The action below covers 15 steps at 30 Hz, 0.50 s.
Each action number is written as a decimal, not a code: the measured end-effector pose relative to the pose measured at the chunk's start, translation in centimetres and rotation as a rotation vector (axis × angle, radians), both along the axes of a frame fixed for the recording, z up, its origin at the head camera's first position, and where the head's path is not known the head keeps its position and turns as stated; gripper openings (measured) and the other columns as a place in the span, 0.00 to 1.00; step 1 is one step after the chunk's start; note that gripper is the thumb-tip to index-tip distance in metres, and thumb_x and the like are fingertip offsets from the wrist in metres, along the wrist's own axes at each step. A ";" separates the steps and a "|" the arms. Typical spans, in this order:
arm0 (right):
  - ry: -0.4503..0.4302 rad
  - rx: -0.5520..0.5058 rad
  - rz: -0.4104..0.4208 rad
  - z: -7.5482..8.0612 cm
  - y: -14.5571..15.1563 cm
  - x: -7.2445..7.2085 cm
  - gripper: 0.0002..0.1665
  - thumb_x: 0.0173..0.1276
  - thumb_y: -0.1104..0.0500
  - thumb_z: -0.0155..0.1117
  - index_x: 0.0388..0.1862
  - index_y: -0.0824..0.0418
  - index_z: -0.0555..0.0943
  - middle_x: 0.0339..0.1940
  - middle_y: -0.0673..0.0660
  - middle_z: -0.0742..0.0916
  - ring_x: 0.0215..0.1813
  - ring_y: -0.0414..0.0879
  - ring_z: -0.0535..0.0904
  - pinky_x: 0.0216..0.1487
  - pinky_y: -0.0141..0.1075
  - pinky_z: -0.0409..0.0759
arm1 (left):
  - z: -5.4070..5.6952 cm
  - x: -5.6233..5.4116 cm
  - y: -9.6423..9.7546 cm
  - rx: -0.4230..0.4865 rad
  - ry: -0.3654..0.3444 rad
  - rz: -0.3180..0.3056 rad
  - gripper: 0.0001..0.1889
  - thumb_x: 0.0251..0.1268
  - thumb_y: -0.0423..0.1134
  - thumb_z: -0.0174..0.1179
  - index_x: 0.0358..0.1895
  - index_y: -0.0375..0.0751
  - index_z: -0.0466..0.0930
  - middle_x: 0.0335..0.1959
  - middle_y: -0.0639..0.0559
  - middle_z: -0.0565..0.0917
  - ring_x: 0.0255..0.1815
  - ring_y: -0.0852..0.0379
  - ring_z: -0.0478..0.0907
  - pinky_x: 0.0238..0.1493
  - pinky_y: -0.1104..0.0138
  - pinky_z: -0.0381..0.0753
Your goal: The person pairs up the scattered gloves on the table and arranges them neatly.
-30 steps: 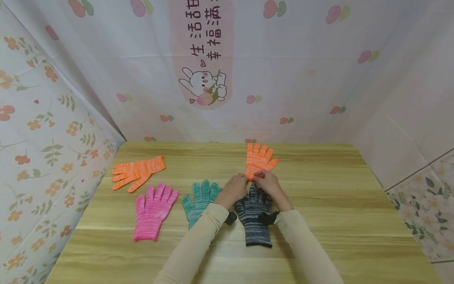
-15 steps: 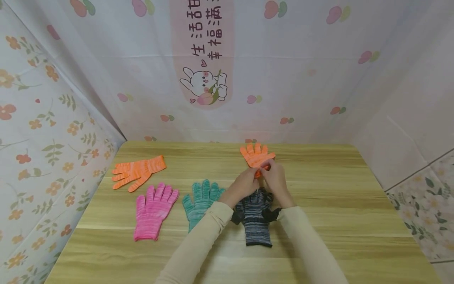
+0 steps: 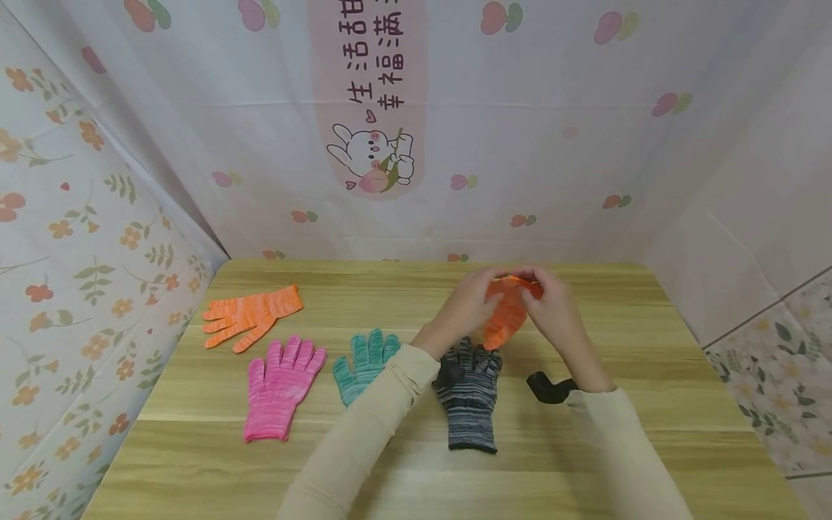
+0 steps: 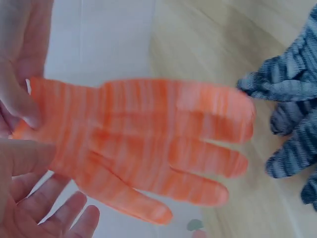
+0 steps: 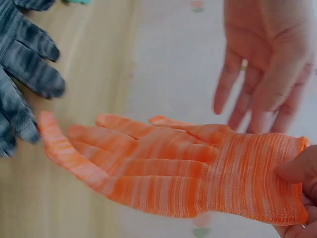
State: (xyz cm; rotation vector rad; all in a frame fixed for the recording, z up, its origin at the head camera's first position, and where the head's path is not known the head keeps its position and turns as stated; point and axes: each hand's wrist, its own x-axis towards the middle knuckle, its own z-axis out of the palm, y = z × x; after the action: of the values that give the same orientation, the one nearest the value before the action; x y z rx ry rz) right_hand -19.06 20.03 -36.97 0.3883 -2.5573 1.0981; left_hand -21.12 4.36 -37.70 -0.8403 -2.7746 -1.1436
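Observation:
An orange knit glove [image 3: 505,323] hangs above the table, its cuff up and its fingers pointing down. My left hand [image 3: 464,309] pinches one side of the cuff, and my right hand [image 3: 557,309] pinches the other. In the left wrist view the glove [image 4: 138,136] spreads out flat, with my left thumb lying on its cuff. From the right wrist the glove [image 5: 173,168] looks slightly bent at its fingers, while my right thumb presses the cuff. Just below lies a dark grey striped glove [image 3: 472,412], flat on the table.
Left of the grey glove lies a green glove [image 3: 364,368], partly covered by my left sleeve. Farther left are a pink glove [image 3: 282,393] and another orange glove [image 3: 253,315]. A patterned curtain [image 3: 552,130] hangs behind the wooden table [image 3: 650,347].
The orange glove, earlier lying at the table's back, has been lifted and turned so its fingers point down. Both hands have moved forward, the right one also rightward.

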 end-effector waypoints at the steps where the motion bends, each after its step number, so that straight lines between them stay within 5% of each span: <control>1: 0.036 0.020 0.006 0.4 0.3 0.2 0.15 0.61 0.75 0.55 0.48 0.71 0.77 0.45 0.67 0.83 0.48 0.60 0.79 0.47 0.51 0.79 | 0.3 -0.1 0.2 -0.007 0.006 -0.005 0.20 0.68 0.37 0.53 0.62 0.41 0.69 0.60 0.49 0.75 0.62 0.55 0.71 0.62 0.67 0.71; 7: 0.266 0.148 -0.022 1.8 2.2 1.4 0.13 0.56 0.79 0.59 0.38 0.70 0.81 0.38 0.63 0.83 0.39 0.55 0.79 0.39 0.24 0.73 | 1.3 0.0 2.2 -0.038 0.126 0.011 0.11 0.68 0.39 0.54 0.50 0.45 0.80 0.46 0.54 0.83 0.44 0.61 0.79 0.45 0.75 0.77; 11: 0.324 0.211 -0.038 1.6 3.4 2.7 0.11 0.51 0.81 0.60 0.31 0.71 0.80 0.34 0.63 0.82 0.39 0.55 0.76 0.38 0.33 0.73 | 0.6 1.0 4.2 -0.078 0.233 0.004 0.10 0.68 0.38 0.53 0.47 0.45 0.81 0.43 0.56 0.84 0.41 0.63 0.79 0.42 0.79 0.76; 15: 0.296 0.297 -0.017 0.0 4.8 4.5 0.12 0.47 0.82 0.62 0.27 0.70 0.80 0.31 0.62 0.81 0.38 0.56 0.76 0.35 0.46 0.75 | -1.5 2.5 5.8 -0.169 0.285 -0.048 0.11 0.68 0.38 0.53 0.48 0.48 0.82 0.44 0.58 0.84 0.44 0.65 0.79 0.46 0.80 0.76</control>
State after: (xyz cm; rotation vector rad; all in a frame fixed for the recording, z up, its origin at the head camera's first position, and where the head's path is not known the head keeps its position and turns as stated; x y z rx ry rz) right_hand -14.58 24.86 -36.99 0.5550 -2.4483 0.6000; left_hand -18.58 10.16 -39.19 -1.0016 -2.6506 -0.7330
